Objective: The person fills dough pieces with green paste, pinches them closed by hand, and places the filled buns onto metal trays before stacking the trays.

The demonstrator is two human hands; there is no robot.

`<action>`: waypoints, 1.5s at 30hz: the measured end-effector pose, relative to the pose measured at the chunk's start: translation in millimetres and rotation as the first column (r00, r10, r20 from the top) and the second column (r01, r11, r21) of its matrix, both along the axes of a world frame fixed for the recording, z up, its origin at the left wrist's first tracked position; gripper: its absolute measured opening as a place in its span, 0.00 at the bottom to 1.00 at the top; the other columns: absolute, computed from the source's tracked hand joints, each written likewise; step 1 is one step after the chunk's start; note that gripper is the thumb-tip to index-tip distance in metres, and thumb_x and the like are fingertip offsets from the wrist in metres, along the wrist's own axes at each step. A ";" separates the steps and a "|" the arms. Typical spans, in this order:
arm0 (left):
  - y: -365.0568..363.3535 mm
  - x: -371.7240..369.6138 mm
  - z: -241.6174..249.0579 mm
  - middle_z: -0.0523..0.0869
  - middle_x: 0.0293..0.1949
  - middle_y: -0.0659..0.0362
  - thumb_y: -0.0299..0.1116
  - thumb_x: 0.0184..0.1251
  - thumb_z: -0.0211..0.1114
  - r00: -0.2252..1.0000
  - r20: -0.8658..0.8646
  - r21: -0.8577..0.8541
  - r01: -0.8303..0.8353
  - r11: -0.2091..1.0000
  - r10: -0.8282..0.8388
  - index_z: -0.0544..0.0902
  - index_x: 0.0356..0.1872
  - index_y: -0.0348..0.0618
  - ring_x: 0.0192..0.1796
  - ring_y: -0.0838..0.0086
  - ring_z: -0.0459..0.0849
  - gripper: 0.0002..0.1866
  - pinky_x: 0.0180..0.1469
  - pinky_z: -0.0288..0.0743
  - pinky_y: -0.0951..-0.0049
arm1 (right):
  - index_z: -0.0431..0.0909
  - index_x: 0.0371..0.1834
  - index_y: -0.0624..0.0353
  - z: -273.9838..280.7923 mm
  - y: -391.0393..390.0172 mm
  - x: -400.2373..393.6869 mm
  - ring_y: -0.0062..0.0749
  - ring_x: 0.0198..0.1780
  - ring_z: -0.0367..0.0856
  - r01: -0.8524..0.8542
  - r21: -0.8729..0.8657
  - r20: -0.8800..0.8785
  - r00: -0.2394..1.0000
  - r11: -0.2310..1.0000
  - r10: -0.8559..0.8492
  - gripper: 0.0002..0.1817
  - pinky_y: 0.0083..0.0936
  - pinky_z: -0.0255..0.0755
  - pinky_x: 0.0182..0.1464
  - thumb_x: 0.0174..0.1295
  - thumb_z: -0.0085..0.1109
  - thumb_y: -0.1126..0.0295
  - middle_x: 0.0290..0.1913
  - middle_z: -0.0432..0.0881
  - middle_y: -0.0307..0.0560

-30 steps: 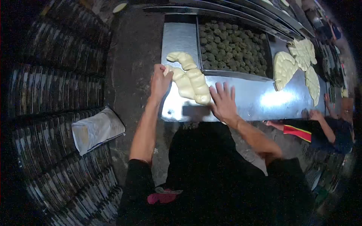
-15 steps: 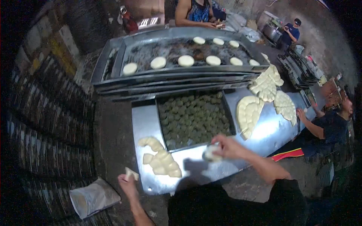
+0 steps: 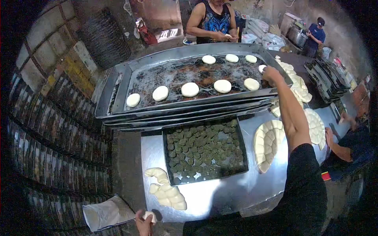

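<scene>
My right hand (image 3: 271,76) reaches over the right end of the top tray (image 3: 165,74). At its fingertips shows a white dough disc (image 3: 262,69), and the hand hides part of that tray end. Several flat dough discs (image 3: 190,89) lie in two rows on the tray. Low at the table's left corner, my left hand (image 3: 144,225) is closed on a dough piece (image 3: 149,216); a small dark ball (image 3: 157,214) shows beside it. Just above on the metal table lies a cluster of dough pieces (image 3: 168,196). Dark green filling balls (image 3: 201,145) fill much of a black-rimmed pan (image 3: 208,181).
Larger scored dough slabs (image 3: 267,143) lie on the table's right side. One person (image 3: 214,21) stands behind the trays, another (image 3: 346,145) works at the right, and a third (image 3: 315,35) stands farther back. Racks of trays (image 3: 59,137) line the left, near a white sack (image 3: 106,212).
My right hand has moved from above the table's front, up and right to the tray's right end. My left hand has moved slightly down and right. The view has tilted upward.
</scene>
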State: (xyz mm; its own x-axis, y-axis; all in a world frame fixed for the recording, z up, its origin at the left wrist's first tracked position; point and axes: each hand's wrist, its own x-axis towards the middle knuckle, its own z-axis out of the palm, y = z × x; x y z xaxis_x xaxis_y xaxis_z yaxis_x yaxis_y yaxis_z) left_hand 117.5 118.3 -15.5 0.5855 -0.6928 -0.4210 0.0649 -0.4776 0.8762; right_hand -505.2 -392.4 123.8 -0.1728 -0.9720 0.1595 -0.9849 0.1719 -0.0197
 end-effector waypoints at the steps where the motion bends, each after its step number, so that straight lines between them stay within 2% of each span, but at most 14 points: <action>1: -4.9 3.5 -2.1 0.82 0.35 0.59 0.24 0.53 0.69 1.000 0.009 0.004 0.003 1.000 -0.003 0.78 0.42 0.40 0.34 0.73 0.81 0.14 0.38 0.78 0.75 | 0.81 0.43 0.62 7.9 9.6 37.6 0.53 0.43 0.82 0.004 -0.091 0.063 0.998 0.996 0.001 0.16 0.42 0.75 0.48 0.50 0.58 0.68 0.42 0.83 0.60; 3: -12.9 6.8 -14.5 0.83 0.36 0.59 0.25 0.53 0.69 0.960 0.073 -0.085 0.278 0.957 -0.272 0.79 0.46 0.39 0.33 0.76 0.81 0.17 0.36 0.77 0.77 | 0.82 0.45 0.60 -6.2 24.3 83.3 0.52 0.47 0.81 -0.251 -0.457 0.183 0.912 0.853 0.366 0.16 0.39 0.74 0.52 0.53 0.57 0.67 0.44 0.83 0.59; 8: -87.0 -51.7 43.9 0.83 0.38 0.58 0.22 0.57 0.65 0.870 0.102 -0.069 0.491 0.869 -0.483 0.81 0.48 0.33 0.38 0.79 0.79 0.16 0.41 0.74 0.80 | 0.81 0.47 0.58 15.4 228.2 287.6 0.40 0.44 0.83 -0.573 -0.269 0.767 0.358 0.774 0.532 0.17 0.33 0.76 0.48 0.60 0.59 0.59 0.45 0.83 0.52; 13: -117.0 -77.1 69.6 0.79 0.31 0.64 0.32 0.68 0.57 0.914 -0.178 -0.309 0.300 0.903 -0.364 0.81 0.47 0.34 0.33 0.83 0.74 0.13 0.34 0.69 0.80 | 0.79 0.47 0.62 -50.4 350.5 395.2 0.40 0.47 0.79 -0.664 -0.373 0.638 0.323 0.648 0.699 0.15 0.31 0.68 0.52 0.60 0.60 0.65 0.42 0.81 0.50; 17: -108.0 -75.2 46.9 0.75 0.23 0.56 0.36 0.72 0.49 0.877 0.464 -0.558 0.396 0.729 -0.122 0.74 0.29 0.35 0.28 0.75 0.72 0.15 0.31 0.69 0.70 | 0.75 0.42 0.64 -67.5 410.3 457.5 0.36 0.37 0.79 -0.186 -0.436 0.811 0.342 0.880 0.474 0.10 0.27 0.73 0.39 0.60 0.59 0.72 0.36 0.79 0.53; 22: -75.8 -59.6 48.3 0.77 0.23 0.59 0.34 0.72 0.52 0.922 0.175 -0.508 0.385 0.770 -0.345 0.76 0.29 0.36 0.29 0.80 0.72 0.14 0.31 0.69 0.73 | 0.79 0.26 0.63 -49.9 402.7 451.0 0.24 0.23 0.71 -0.169 0.063 0.982 -0.165 0.983 -0.092 0.22 0.26 0.66 0.26 0.66 0.53 0.54 0.17 0.76 0.41; 25: -72.6 -48.7 48.2 0.79 0.27 0.65 0.31 0.72 0.53 0.937 -0.074 -0.524 0.255 0.813 -0.342 0.80 0.35 0.35 0.30 0.83 0.74 0.11 0.35 0.71 0.80 | 0.79 0.31 0.64 -50.4 408.8 442.6 0.25 0.30 0.78 -0.296 -0.012 0.921 0.369 0.955 0.126 0.14 0.24 0.70 0.30 0.65 0.55 0.63 0.24 0.79 0.46; 26: -75.0 -48.1 46.6 0.80 0.29 0.64 0.31 0.72 0.53 0.898 -0.379 -0.439 0.035 0.898 -0.221 0.81 0.39 0.34 0.31 0.82 0.75 0.11 0.36 0.72 0.79 | 0.79 0.38 0.63 -70.8 407.8 437.9 0.32 0.40 0.81 -0.645 -0.343 0.275 0.627 0.683 0.729 0.13 0.30 0.73 0.38 0.62 0.58 0.63 0.35 0.82 0.49; 27: -76.9 -47.0 42.4 0.82 0.31 0.63 0.31 0.72 0.53 0.766 -0.640 -0.281 -0.158 0.947 -0.062 0.81 0.43 0.33 0.32 0.80 0.76 0.12 0.38 0.72 0.79 | 0.79 0.38 0.63 -90.2 416.8 443.4 0.32 0.40 0.81 -0.648 -0.344 0.271 0.625 0.679 0.733 0.13 0.30 0.73 0.38 0.62 0.58 0.63 0.35 0.82 0.49; 30: -73.1 -15.5 -4.8 0.84 0.37 0.57 0.32 0.68 0.58 0.833 -0.423 -0.309 0.236 0.921 -0.355 0.80 0.49 0.30 0.38 0.75 0.79 0.15 0.42 0.74 0.75 | 0.78 0.43 0.61 -108.3 424.4 451.4 0.41 0.45 0.80 -0.729 -0.305 0.390 0.491 0.612 0.779 0.13 0.36 0.74 0.45 0.59 0.60 0.65 0.44 0.81 0.52; 32: -73.5 -6.0 -7.2 0.85 0.40 0.54 0.32 0.63 0.61 0.884 -0.169 -0.232 0.394 0.889 -0.436 0.79 0.50 0.28 0.41 0.72 0.80 0.19 0.45 0.74 0.72 | 0.80 0.33 0.56 -109.9 413.9 426.4 0.40 0.42 0.80 -0.580 0.072 0.993 0.122 0.811 -0.002 0.06 0.36 0.73 0.41 0.56 0.54 0.70 0.35 0.82 0.48; 33: -72.5 -0.6 -9.6 0.85 0.40 0.54 0.32 0.63 0.61 0.891 -0.162 -0.236 0.383 0.893 -0.424 0.79 0.50 0.28 0.41 0.72 0.80 0.19 0.45 0.74 0.72 | 0.79 0.32 0.57 -113.3 379.5 409.0 0.42 0.42 0.81 -0.552 -0.066 0.761 0.511 0.831 0.400 0.05 0.36 0.73 0.43 0.56 0.54 0.70 0.37 0.82 0.50; 37: -63.6 3.8 12.5 0.85 0.41 0.52 0.30 0.59 0.63 0.770 0.488 -0.217 0.564 0.797 -0.412 0.81 0.48 0.29 0.42 0.72 0.81 0.18 0.48 0.73 0.73 | 0.69 0.37 0.57 -154.5 233.4 294.3 0.54 0.36 0.81 0.019 -0.101 0.416 0.909 0.995 0.025 0.11 0.46 0.74 0.37 0.55 0.59 0.67 0.36 0.82 0.55; 45: -95.3 -40.2 13.9 0.83 0.43 0.54 0.28 0.66 0.60 0.922 -0.331 -0.269 0.111 0.957 -0.200 0.77 0.50 0.27 0.42 0.76 0.81 0.16 0.46 0.74 0.76 | 0.68 0.50 0.60 -148.5 211.0 258.1 0.48 0.38 0.82 -0.111 -0.162 0.556 0.810 0.981 0.184 0.23 0.39 0.75 0.41 0.53 0.65 0.66 0.36 0.81 0.56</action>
